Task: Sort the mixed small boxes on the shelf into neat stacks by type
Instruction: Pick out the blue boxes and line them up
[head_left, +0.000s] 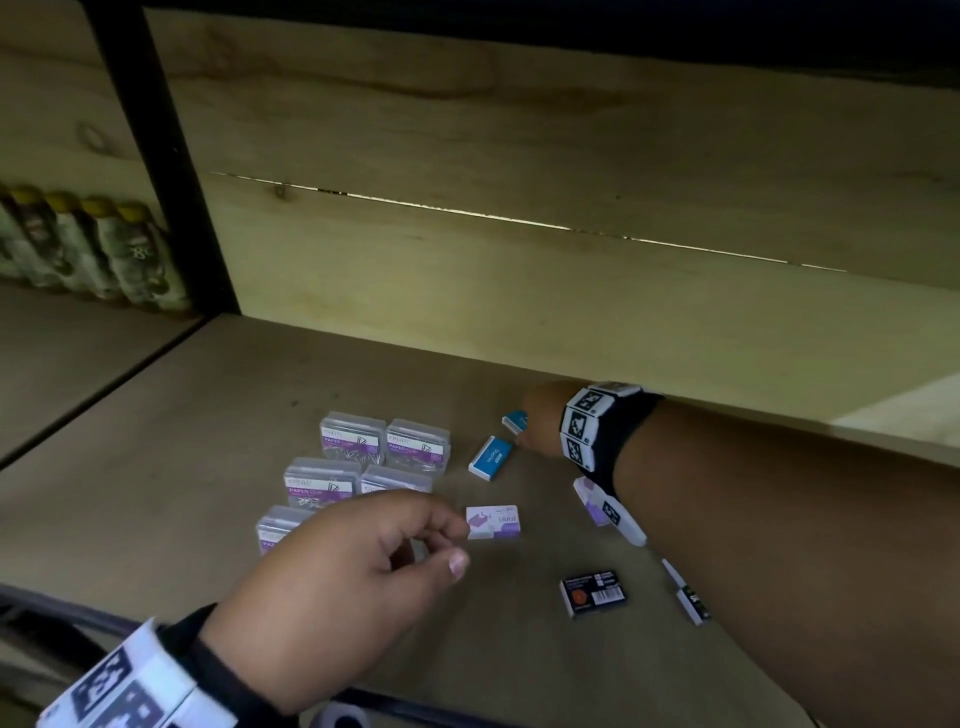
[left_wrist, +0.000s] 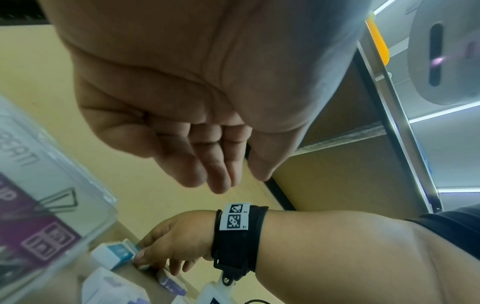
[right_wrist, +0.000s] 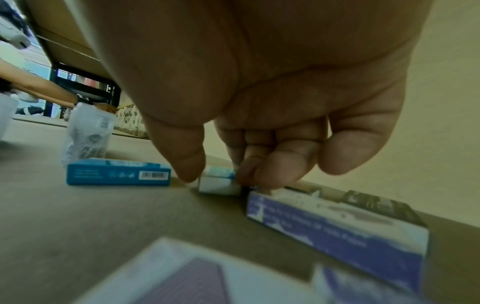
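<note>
Blue and white, the small staples box (right_wrist: 219, 181) sits on the wooden shelf (head_left: 208, 457) near the back wall, and my right hand (head_left: 540, 421) has thumb and fingertips down on either side of it, pinching it where it lies. Just beside it lies a second blue staples box (head_left: 491, 457), flat and apart from my fingers. My left hand (head_left: 343, 577) hovers over the front of the shelf, fingers loosely curled and grasping nothing. Under and behind that hand stand the clear paper clip boxes (head_left: 358, 452), five of them grouped in rows with their purple labels up. A purple-and-white box (head_left: 493, 521) lies flat just past my left fingertips, not touching them. Another purple-and-white box (head_left: 592, 501) is partly hidden under my right forearm. Nearer the front edge a black box (head_left: 595, 594) lies alone, barcode showing.
</note>
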